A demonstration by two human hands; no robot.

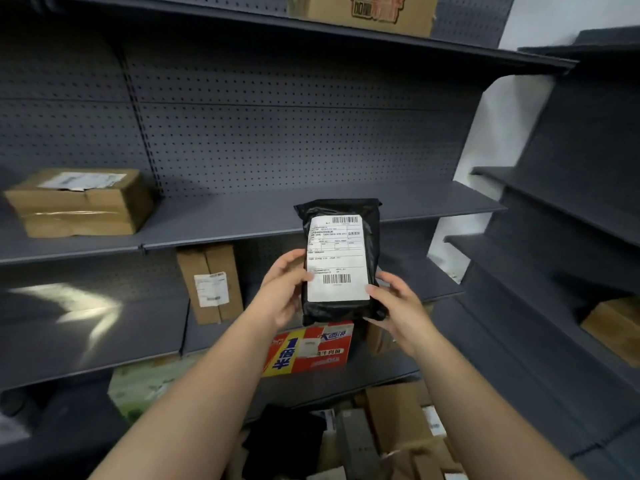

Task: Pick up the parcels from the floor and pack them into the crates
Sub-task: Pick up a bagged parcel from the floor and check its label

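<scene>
A black plastic parcel (374, 258) with a white shipping label is held upright in front of the dark shelving, label toward me. My left hand (282, 289) grips its left edge, thumb on the label. My right hand (394, 306) grips its lower right corner, thumb on the label's bottom edge. Below my arms, a heap of brown cardboard parcels (394, 420) and a black bag (284, 441) lie on the floor. No crate is in view.
Dark grey pegboard shelves (242, 216) face me, with a second unit (568, 209) at right. Cardboard boxes sit on them: one at left (79, 202), one upright (211, 282), a red and yellow one (311, 348), one up top (363, 12).
</scene>
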